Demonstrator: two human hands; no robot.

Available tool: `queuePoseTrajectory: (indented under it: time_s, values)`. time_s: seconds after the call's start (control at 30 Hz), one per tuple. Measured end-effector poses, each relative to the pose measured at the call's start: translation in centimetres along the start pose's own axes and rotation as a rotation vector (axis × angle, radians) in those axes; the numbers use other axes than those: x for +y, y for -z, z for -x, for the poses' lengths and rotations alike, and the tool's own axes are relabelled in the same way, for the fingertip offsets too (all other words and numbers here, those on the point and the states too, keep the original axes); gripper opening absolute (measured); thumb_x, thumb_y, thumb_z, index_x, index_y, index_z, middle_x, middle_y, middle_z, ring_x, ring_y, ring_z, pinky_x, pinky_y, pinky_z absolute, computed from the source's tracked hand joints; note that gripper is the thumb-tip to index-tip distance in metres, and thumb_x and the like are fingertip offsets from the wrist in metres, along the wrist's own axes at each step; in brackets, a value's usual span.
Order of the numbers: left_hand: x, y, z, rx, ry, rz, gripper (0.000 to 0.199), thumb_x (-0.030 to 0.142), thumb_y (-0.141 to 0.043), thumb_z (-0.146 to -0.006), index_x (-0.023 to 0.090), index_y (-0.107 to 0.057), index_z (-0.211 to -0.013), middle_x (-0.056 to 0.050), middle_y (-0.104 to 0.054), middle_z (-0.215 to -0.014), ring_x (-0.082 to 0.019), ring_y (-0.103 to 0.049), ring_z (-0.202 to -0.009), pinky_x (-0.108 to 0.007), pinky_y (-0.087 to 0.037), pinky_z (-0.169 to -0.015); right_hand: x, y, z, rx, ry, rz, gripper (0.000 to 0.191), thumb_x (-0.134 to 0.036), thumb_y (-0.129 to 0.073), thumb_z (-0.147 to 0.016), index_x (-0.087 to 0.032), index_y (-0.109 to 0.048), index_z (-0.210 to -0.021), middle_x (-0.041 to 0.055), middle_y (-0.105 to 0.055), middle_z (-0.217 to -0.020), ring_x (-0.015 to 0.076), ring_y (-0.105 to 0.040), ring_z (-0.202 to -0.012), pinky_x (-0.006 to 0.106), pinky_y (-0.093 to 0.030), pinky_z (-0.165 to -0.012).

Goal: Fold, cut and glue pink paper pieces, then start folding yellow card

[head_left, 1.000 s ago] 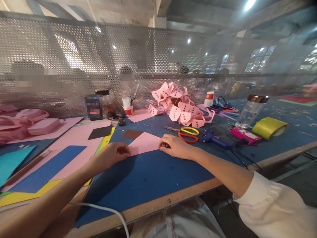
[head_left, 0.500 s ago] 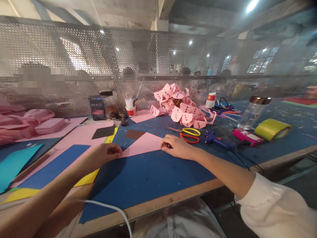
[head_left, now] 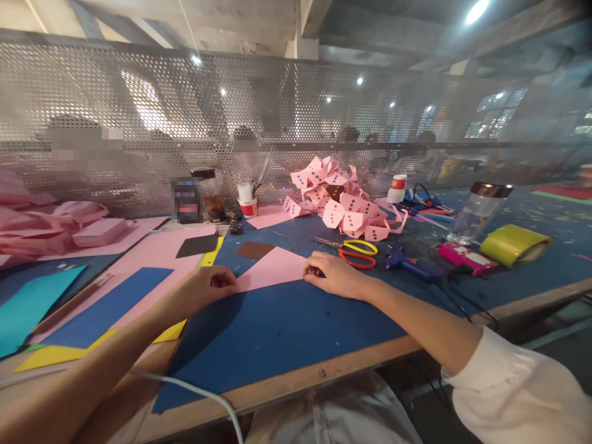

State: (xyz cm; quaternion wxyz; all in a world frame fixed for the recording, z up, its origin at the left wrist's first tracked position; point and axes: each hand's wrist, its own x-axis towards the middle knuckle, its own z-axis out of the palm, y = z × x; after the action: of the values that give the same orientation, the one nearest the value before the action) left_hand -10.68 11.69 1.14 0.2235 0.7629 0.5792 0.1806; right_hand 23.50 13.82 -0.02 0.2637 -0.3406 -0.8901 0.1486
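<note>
A pink paper sheet [head_left: 272, 270] with a raised point at its far edge lies on the blue tabletop [head_left: 277, 333] between my hands. My left hand [head_left: 218, 283] is closed on its left corner, fingers curled. At the right corner my right hand [head_left: 326, 272] rests with bent fingers pressed together on the paper. Just behind the sheet is a brown paper piece [head_left: 254, 250]. Scissors [head_left: 358, 253] with yellow and orange handles lie beyond my right hand, and a blue glue gun [head_left: 411, 265] sits to their right.
Folded pink paper shapes [head_left: 346, 203] are heaped at the back. A glass bottle [head_left: 478, 213], pink device [head_left: 468, 258] and yellow-green roll [head_left: 515, 243] stand right. Blue paper [head_left: 111, 305] lies left. A white cable [head_left: 194, 387] crosses the front edge.
The view has shifted slightly, so things appear a little further right. My left hand has moved a little inward along the pink paper, narrowing the gap between my hands.
</note>
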Motion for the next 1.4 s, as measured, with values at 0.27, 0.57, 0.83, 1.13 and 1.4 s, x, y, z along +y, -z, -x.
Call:
queuePoseTrajectory:
  time_s: [0.27, 0.57, 0.83, 1.13, 1.4]
  values:
    - [-1.1, 0.9, -0.2, -0.079, -0.05, 0.026, 0.025, 0.043, -0.065, -0.077, 0.021, -0.071, -0.085, -0.001, -0.071, -0.078, -0.021, -0.062, -0.076, -0.03, -0.045, -0.071, 0.1, -0.1, 0.0, 0.002, 0.0, 0.002, 0.007, -0.018, -0.06, -0.09, -0.02, -0.066, -0.093, 0.0017, -0.061, -0.092, 0.0121, -0.06, -0.081, 0.024, -0.046, -0.076]
    - [-0.3, 2.0, 0.5, -0.123, -0.032, 0.039, 0.021, 0.034, -0.064, -0.077, 0.017, -0.072, -0.084, 0.0, -0.071, -0.077, -0.018, -0.06, -0.076, -0.028, -0.044, -0.074, 0.1, -0.1, 0.0, 0.0, 0.003, 0.007, 0.006, -0.019, -0.06, -0.09, -0.02, -0.065, -0.092, 0.0013, -0.06, -0.091, 0.0114, -0.059, -0.08, 0.023, -0.046, -0.075]
    - [-1.0, 2.6, 0.4, -0.152, 0.014, 0.037, 0.021, 0.034, -0.064, -0.074, 0.016, -0.071, -0.083, -0.001, -0.07, -0.076, -0.019, -0.06, -0.076, -0.028, -0.044, -0.072, 0.2, -0.1, 0.0, -0.002, -0.006, 0.003, 0.006, -0.02, -0.059, -0.09, -0.02, -0.065, -0.092, 0.0016, -0.06, -0.093, 0.0114, -0.06, -0.08, 0.023, -0.046, -0.076]
    - [-1.7, 3.3, 0.9, -0.143, -0.006, 0.011, 0.015, 0.028, -0.06, -0.073, 0.018, -0.071, -0.078, 0.002, -0.069, -0.074, -0.018, -0.058, -0.075, -0.026, -0.044, -0.07, -0.1, 0.0, 0.0, -0.003, -0.009, 0.01, 0.006, -0.018, -0.06, -0.09, -0.02, -0.065, -0.091, 0.0016, -0.06, -0.092, 0.0117, -0.06, -0.079, 0.024, -0.045, -0.075]
    - [0.2, 2.4, 0.9, 0.053, -0.073, -0.008, 0.023, 0.036, -0.06, -0.083, 0.018, -0.069, -0.092, 0.0, -0.071, -0.087, -0.019, -0.06, -0.083, -0.029, -0.044, -0.078, -0.1, 0.1, 0.0, -0.003, 0.002, 0.008, 0.005, -0.021, -0.061, -0.091, -0.019, -0.066, -0.093, 0.0021, -0.06, -0.092, 0.0122, -0.06, -0.08, 0.025, -0.046, -0.076]
